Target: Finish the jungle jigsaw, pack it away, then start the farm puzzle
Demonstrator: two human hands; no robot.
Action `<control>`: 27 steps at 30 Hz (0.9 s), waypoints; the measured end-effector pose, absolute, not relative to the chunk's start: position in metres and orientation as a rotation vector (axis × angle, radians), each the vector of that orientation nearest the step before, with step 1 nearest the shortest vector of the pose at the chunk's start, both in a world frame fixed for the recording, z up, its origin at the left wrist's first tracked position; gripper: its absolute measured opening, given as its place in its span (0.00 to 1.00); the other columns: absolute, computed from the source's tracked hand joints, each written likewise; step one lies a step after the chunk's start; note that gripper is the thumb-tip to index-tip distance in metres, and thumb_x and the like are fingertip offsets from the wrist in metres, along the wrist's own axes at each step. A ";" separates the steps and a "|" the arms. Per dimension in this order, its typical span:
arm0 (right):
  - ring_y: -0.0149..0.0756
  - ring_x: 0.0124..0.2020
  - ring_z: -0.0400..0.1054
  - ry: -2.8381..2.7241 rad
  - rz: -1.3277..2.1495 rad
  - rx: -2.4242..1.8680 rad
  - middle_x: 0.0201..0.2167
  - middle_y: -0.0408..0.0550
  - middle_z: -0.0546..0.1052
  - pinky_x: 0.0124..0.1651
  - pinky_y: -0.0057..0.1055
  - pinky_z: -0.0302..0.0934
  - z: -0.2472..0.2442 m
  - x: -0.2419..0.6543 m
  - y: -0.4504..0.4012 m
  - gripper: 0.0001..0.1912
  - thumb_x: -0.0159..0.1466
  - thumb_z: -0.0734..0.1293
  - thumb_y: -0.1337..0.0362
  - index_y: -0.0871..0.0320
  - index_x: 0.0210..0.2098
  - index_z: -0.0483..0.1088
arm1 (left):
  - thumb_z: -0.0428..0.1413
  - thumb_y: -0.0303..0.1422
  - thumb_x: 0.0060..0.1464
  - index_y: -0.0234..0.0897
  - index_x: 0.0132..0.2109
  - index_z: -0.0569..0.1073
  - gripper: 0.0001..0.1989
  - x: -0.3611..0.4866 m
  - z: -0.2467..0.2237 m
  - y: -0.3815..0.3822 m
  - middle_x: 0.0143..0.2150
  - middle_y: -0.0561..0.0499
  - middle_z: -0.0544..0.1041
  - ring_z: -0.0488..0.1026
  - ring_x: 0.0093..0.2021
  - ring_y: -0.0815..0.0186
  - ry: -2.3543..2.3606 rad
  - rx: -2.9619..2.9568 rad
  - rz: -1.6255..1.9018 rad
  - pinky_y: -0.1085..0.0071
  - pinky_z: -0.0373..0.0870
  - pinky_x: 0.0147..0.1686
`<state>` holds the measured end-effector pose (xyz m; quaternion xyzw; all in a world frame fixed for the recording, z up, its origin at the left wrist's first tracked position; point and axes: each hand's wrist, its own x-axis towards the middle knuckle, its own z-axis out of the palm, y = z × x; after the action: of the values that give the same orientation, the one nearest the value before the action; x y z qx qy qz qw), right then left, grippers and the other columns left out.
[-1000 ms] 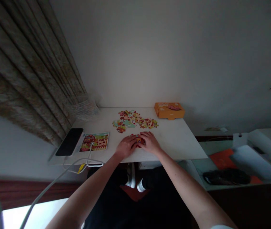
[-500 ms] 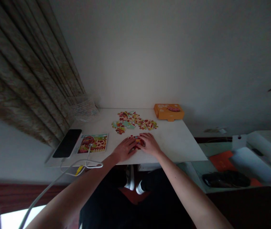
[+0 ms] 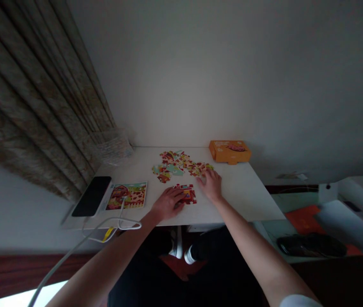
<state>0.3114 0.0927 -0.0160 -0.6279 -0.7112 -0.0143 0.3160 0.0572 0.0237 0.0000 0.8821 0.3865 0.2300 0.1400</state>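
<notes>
My left hand point(image 3: 167, 204) lies with its fingertips on the left edge of a small joined patch of red and yellow jigsaw pieces point(image 3: 185, 194). My right hand point(image 3: 211, 184) reaches further away, its fingertips at the lower right edge of a spread of loose jigsaw pieces point(image 3: 181, 164). Neither hand shows whether a piece lies under its fingers. To the left, a farm picture card point(image 3: 126, 195) lies flat on the white table point(image 3: 245, 200). An orange puzzle box point(image 3: 230, 152) sits at the far edge.
A black smartphone point(image 3: 91, 196) lies left of the card, and a white cable point(image 3: 117, 223) with a yellow tag crosses the near left corner. A clear plastic bag point(image 3: 114, 147) sits by the curtain point(image 3: 37, 94). Lower down on the right are an orange folder point(image 3: 303, 219) and a dark object point(image 3: 311, 246).
My right hand has moved away from the joined patch, forward to the loose pieces, uncovering the patch. My left hand has shifted slightly left. The view has tilted a little.
</notes>
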 end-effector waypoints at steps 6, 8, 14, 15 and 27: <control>0.53 0.54 0.69 -1.845 -0.009 -1.784 0.53 0.60 0.78 0.57 0.49 0.59 -0.021 0.319 0.125 0.24 0.70 0.65 0.48 0.57 0.58 0.71 | 0.56 0.35 0.64 0.45 0.59 0.78 0.18 0.056 0.001 0.024 0.62 0.44 0.77 0.72 0.63 0.53 1.109 2.577 0.640 0.49 0.62 0.67; 0.50 0.52 0.70 -1.929 0.030 -1.695 0.51 0.58 0.79 0.56 0.44 0.61 -0.021 0.320 0.122 0.21 0.71 0.65 0.53 0.57 0.57 0.72 | 0.56 0.36 0.65 0.44 0.59 0.78 0.17 0.056 0.003 0.022 0.62 0.44 0.77 0.73 0.62 0.53 1.109 2.582 0.634 0.48 0.62 0.67; 0.48 0.53 0.70 -2.145 0.131 -1.489 0.52 0.53 0.80 0.57 0.42 0.62 -0.013 0.317 0.111 0.16 0.69 0.66 0.58 0.55 0.54 0.74 | 0.54 0.35 0.67 0.43 0.55 0.79 0.14 0.060 0.001 0.040 0.55 0.43 0.80 0.75 0.57 0.53 1.194 2.535 0.732 0.48 0.65 0.64; 0.48 0.54 0.70 -2.173 0.128 -1.469 0.53 0.53 0.80 0.58 0.42 0.61 -0.011 0.315 0.110 0.16 0.69 0.66 0.58 0.54 0.54 0.74 | 0.53 0.33 0.67 0.42 0.55 0.79 0.14 0.064 0.001 0.049 0.55 0.42 0.80 0.75 0.57 0.54 1.244 2.513 0.766 0.49 0.67 0.63; 0.45 0.63 0.65 -2.172 0.094 -1.665 0.65 0.54 0.72 0.65 0.45 0.52 -0.001 0.307 0.112 0.20 0.74 0.60 0.57 0.53 0.62 0.69 | 0.40 0.37 0.73 0.43 0.71 0.65 0.25 0.133 0.003 0.162 0.74 0.42 0.63 0.58 0.74 0.52 1.509 2.640 0.339 0.41 0.50 0.72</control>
<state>0.3066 0.1122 -0.0008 -0.5959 -0.7770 0.0335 0.2003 0.1329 0.1622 0.0031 0.8621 0.4927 0.1108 0.0411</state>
